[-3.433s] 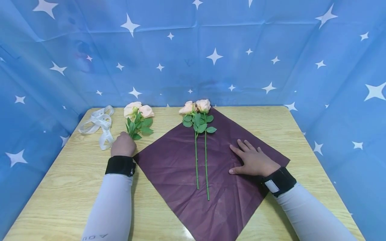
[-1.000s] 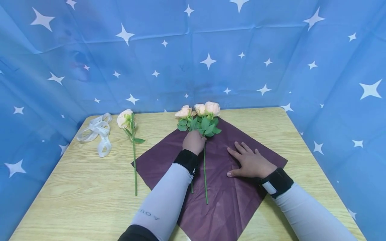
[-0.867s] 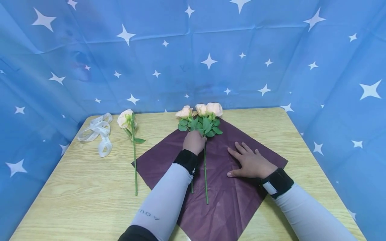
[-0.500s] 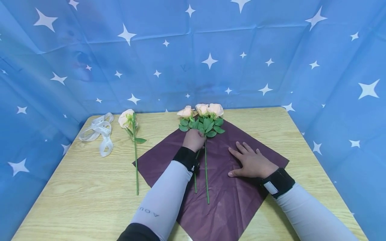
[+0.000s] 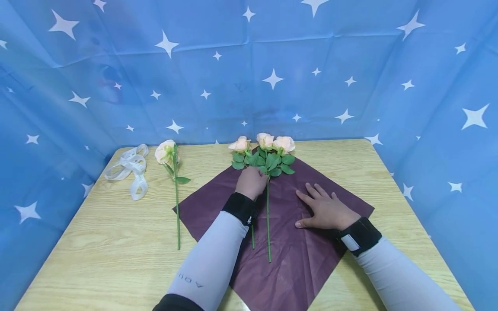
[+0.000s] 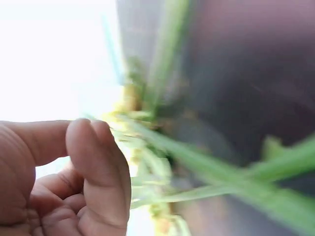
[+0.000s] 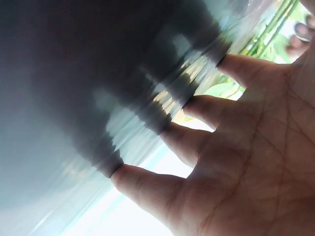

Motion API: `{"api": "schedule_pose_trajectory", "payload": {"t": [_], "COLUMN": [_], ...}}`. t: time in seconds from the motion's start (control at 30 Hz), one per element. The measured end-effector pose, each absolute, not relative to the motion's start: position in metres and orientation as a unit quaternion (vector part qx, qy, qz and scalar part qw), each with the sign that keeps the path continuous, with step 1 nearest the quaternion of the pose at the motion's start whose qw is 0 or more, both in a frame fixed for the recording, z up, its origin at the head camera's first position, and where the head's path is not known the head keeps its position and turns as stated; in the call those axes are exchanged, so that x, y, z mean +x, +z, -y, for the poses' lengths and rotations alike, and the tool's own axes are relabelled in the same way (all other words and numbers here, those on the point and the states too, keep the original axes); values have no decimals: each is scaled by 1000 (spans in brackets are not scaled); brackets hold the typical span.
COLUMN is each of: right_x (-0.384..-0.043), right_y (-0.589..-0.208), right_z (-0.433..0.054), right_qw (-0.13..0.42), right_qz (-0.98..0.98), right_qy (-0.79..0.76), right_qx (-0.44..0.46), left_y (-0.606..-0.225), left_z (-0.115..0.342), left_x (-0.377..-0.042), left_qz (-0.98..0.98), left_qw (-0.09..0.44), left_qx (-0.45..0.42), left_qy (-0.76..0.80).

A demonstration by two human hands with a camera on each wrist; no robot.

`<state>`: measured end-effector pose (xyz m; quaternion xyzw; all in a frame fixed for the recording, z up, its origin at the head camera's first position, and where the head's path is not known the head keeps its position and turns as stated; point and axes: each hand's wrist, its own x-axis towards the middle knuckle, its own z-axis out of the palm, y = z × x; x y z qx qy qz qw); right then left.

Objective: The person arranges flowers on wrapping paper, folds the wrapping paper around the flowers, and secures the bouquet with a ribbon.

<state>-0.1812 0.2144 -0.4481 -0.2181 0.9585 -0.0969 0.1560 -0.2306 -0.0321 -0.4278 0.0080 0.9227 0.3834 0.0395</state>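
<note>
My left hand (image 5: 250,181) is on the dark purple wrapping paper (image 5: 210,203), pinching at the stems just below the leaves of the pale pink roses. In the left wrist view, thumb and forefinger (image 6: 93,142) meet beside blurred green stems (image 6: 216,172). Three rose heads fan out at the paper's far corner: a left rose (image 5: 239,144), a middle rose (image 5: 265,141) and a right rose (image 5: 284,144). Two stems run toward me, partly hidden under the left hand. My right hand (image 5: 327,209) rests on the paper's right side with fingers spread, palm down.
A single rose (image 5: 165,152) lies left of the paper, its stem across the paper's left corner. Beyond it a white ribbon (image 5: 136,166) lies looped near the far left of the wooden table (image 5: 105,242). A blue star-patterned cloth (image 5: 233,86) hangs behind.
My left hand has gone from the left-hand flowers to the paper, bringing one rose over to join the other two. Lately the middle and right heads have shifted slightly right. The right hand stays put.
</note>
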Motion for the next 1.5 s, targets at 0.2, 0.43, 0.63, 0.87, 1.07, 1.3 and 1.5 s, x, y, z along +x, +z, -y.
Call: {"api": "schedule_pose_trajectory", "payload": {"t": [0.2, 0.43, 0.63, 0.87, 1.07, 1.3, 1.5], "right_x": [-181, -181, -179, -179, -181, -181, -180], "right_y": [-446, -447, -449, -450, -450, -448, -447], "right_z": [-216, -216, -218, -217, -216, -214, -214], "right_qw": [155, 157, 158, 155, 155, 154, 155], "right_qz": [-959, -958, -958, -958, -957, -958, -957], "right_qy": [-97, -101, -99, -98, -99, -101, -103], "right_qx": [-215, -219, -218, -219, -223, -221, -221], "left_y": [-390, -359, -366, -397, -408, -416, -433], "left_z": [44, 102, 177, 249, 278, 284, 288], "left_x": [-207, -216, -238, -243, -233, -228, -237], "left_qz": [-897, -904, -920, -921, -932, -930, -923], "left_qw": [24, -47, -64, -12, 60, 158, 131], "left_qx": [43, -7, -103, -198, -180, -166, -177], "left_qy": [440, 426, 373, 336, 308, 286, 315]}}
